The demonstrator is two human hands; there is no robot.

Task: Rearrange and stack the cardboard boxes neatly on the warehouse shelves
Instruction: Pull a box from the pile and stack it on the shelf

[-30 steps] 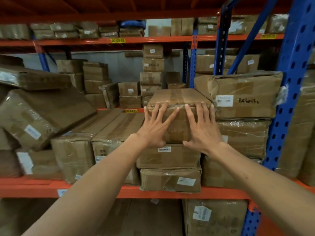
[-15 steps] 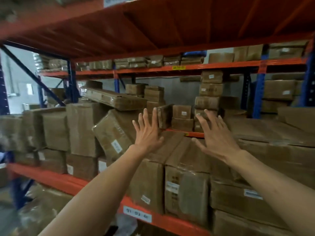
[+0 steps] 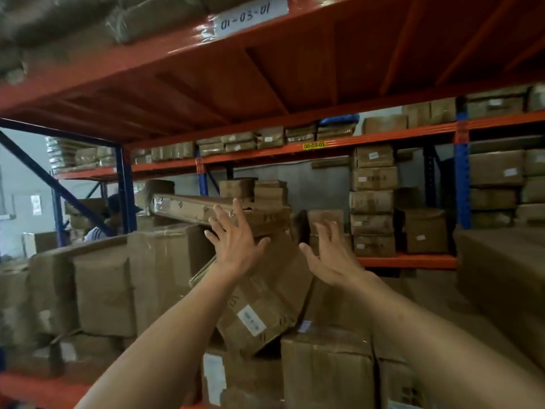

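Observation:
A long flat cardboard box (image 3: 191,209) lies slanted on top of the stack at mid-height. Below it a tilted box (image 3: 265,302) with a white label leans between upright boxes. My left hand (image 3: 236,246) is raised with fingers spread, its fingertips at the long flat box's near end; contact is unclear. My right hand (image 3: 330,258) is lifted beside it, fingers apart, holding nothing, in front of the tilted box. Upright taped boxes (image 3: 103,293) stand to the left, and a low box (image 3: 327,367) sits beneath my right forearm.
An orange shelf beam (image 3: 206,51) labelled 01-03-01 hangs overhead. A blue upright post (image 3: 125,187) stands at left, with a person (image 3: 97,228) behind it. The far rack (image 3: 374,199) holds stacked boxes. A large box (image 3: 507,276) sits at right.
Both hands have left the small box they pressed on. The view swung left and up, and both hands rose toward the long flat box and the tilted box.

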